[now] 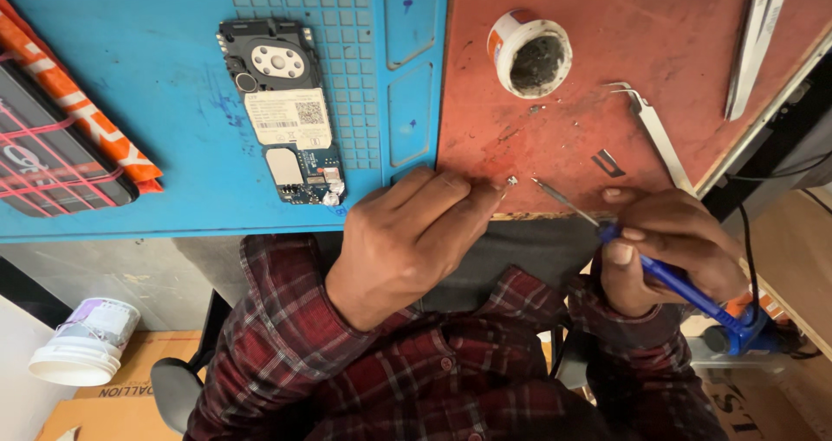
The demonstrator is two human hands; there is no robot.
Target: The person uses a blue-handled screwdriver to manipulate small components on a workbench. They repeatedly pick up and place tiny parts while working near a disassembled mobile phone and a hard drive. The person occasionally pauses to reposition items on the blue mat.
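Nearest, the right hand [667,246] gripped a blue-handled soldering iron [646,263], fingers wrapped tight around the handle. Its long axis ran diagonally, thin tip toward upper left over the red mat [572,129], cord end toward lower right. Just beside the tip, the left hand [403,237] pinched a tiny silver part [511,181] between thumb and forefinger at the mat's near edge; what the part was could not be made out. Farther off, a phone circuit board [286,112] lay lengthwise on the blue mat [130,86], bearing a white rectangular label with a square code. Curved tweezers [654,133] and a small white round tub [529,53] of dark paste lay beyond. An orange-edged package [61,138] was cut off at left.
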